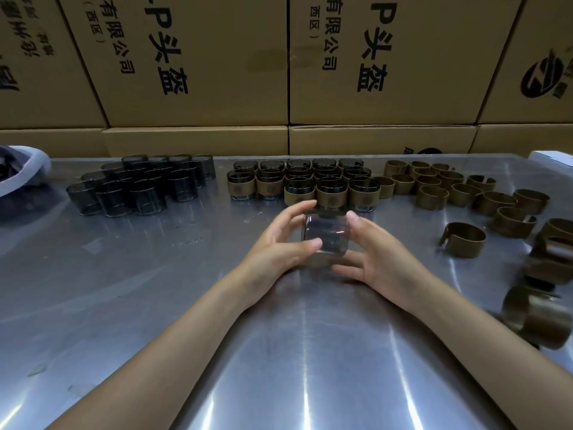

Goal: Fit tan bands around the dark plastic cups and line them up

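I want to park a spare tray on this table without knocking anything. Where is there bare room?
Bare steel table lies in front of the plain cups, left of the left hand, and near the edge between the forearms. Crowded: the banded cups behind both hands, and the loose tan bands spreading down the right side past the right hand.

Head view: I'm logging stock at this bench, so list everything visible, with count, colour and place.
Bare cups: about twenty, dark, clustered back left.
Banded cups: roughly fifteen, dark with tan bands, rows at back centre.
Loose bands: twenty or so, tan, spread back right to the right edge.
Held cup: one, dark, centre, no band visible on it.
Table: one, shiny metal.
Boxes: several, brown card with black print, stacked behind.
Bag: one, pale, far left, partly out of frame.
Left hand: grips held cup.
Right hand: grips held cup.
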`<act>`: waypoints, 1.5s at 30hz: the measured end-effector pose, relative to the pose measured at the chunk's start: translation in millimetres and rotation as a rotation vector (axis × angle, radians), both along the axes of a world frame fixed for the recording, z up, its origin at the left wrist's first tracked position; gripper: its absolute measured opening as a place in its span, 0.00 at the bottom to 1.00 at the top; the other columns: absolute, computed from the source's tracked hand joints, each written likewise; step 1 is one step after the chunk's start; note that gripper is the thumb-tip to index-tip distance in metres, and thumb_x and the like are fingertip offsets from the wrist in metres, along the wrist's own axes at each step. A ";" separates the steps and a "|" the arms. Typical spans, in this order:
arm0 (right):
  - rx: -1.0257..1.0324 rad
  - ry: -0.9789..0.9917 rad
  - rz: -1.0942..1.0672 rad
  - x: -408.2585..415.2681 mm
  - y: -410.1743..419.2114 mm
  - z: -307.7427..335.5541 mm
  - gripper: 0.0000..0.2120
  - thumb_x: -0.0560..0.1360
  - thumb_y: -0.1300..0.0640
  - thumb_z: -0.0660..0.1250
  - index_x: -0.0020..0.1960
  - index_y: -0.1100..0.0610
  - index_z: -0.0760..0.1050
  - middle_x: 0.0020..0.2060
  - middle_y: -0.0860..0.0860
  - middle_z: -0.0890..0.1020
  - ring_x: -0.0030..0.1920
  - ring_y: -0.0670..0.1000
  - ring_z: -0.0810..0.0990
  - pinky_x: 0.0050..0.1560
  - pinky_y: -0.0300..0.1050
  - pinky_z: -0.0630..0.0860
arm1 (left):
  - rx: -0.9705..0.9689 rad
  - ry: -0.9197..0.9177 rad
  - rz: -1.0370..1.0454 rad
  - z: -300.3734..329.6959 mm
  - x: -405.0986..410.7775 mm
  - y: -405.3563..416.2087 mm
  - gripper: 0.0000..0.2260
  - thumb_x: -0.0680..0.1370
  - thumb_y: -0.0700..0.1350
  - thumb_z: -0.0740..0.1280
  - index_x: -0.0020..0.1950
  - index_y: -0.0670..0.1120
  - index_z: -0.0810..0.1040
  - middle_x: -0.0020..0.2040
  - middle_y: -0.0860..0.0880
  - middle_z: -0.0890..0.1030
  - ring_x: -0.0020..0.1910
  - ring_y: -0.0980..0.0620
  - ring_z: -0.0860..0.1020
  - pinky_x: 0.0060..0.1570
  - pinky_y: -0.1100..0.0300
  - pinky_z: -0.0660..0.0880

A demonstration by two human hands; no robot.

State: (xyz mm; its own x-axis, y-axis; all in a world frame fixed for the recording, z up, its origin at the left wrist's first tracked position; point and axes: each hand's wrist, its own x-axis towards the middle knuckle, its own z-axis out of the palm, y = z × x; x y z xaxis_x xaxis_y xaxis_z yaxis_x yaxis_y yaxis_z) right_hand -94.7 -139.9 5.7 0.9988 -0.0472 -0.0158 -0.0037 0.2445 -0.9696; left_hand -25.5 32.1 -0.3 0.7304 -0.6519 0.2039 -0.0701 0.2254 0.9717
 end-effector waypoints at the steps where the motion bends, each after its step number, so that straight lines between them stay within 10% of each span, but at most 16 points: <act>1: 0.005 0.004 -0.002 0.0 0.1 0.9 0.32 0.65 0.40 0.69 0.66 0.52 0.73 0.59 0.50 0.82 0.53 0.54 0.84 0.42 0.43 0.80 | 0.012 -0.031 -0.015 -0.2 -0.3 0.5 0.28 0.71 0.38 0.70 0.69 0.53 0.72 0.68 0.46 0.74 0.63 0.47 0.78 0.61 0.47 0.76; 12: 0.163 -0.144 -0.070 -3.2 1.3 -4.7 0.25 0.62 0.65 0.73 0.58 0.54 0.76 0.60 0.57 0.78 0.53 0.53 0.84 0.47 0.44 0.81 | 0.148 0.037 0.207 7.6 -10.0 -14.3 0.23 0.64 0.61 0.72 0.57 0.59 0.76 0.54 0.53 0.82 0.35 0.54 0.83 0.42 0.60 0.82; 23: 0.031 0.092 0.018 -2.8 0.0 7.2 0.28 0.67 0.36 0.63 0.61 0.49 0.78 0.55 0.48 0.84 0.55 0.50 0.83 0.52 0.51 0.77 | 0.001 0.020 -0.034 1.2 -0.6 -2.0 0.27 0.71 0.39 0.71 0.68 0.57 0.75 0.66 0.50 0.78 0.61 0.49 0.79 0.54 0.56 0.79; 28: 0.061 0.048 -0.117 -2.4 6.3 5.4 0.29 0.64 0.41 0.67 0.62 0.53 0.77 0.55 0.50 0.84 0.51 0.49 0.84 0.42 0.42 0.79 | 0.013 0.036 0.054 0.9 -2.3 -4.2 0.31 0.69 0.42 0.73 0.70 0.56 0.72 0.66 0.50 0.77 0.61 0.50 0.79 0.56 0.53 0.78; 34: 0.139 -0.131 -0.200 -3.4 6.5 -2.4 0.26 0.65 0.56 0.71 0.63 0.57 0.75 0.58 0.55 0.81 0.57 0.54 0.82 0.54 0.45 0.80 | 0.121 0.033 0.294 0.7 -8.9 -16.6 0.36 0.64 0.56 0.78 0.68 0.47 0.71 0.56 0.48 0.83 0.50 0.53 0.84 0.50 0.59 0.79; 45: -0.738 -0.318 -0.284 -0.8 6.4 -12.8 0.32 0.66 0.64 0.76 0.64 0.51 0.66 0.59 0.51 0.72 0.60 0.48 0.76 0.62 0.44 0.74 | 0.054 -0.100 0.232 -4.4 -7.6 -14.6 0.31 0.71 0.28 0.71 0.68 0.52 0.67 0.63 0.50 0.79 0.61 0.51 0.79 0.66 0.49 0.73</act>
State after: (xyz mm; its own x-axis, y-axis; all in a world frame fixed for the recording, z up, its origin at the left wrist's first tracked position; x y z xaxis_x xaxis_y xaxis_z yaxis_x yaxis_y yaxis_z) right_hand -95.5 -133.6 -7.1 0.8993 -0.1844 0.3966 0.2614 -0.5004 -0.8254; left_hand -33.0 17.5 -4.8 0.8395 -0.4813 0.2522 -0.2101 0.1404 0.9675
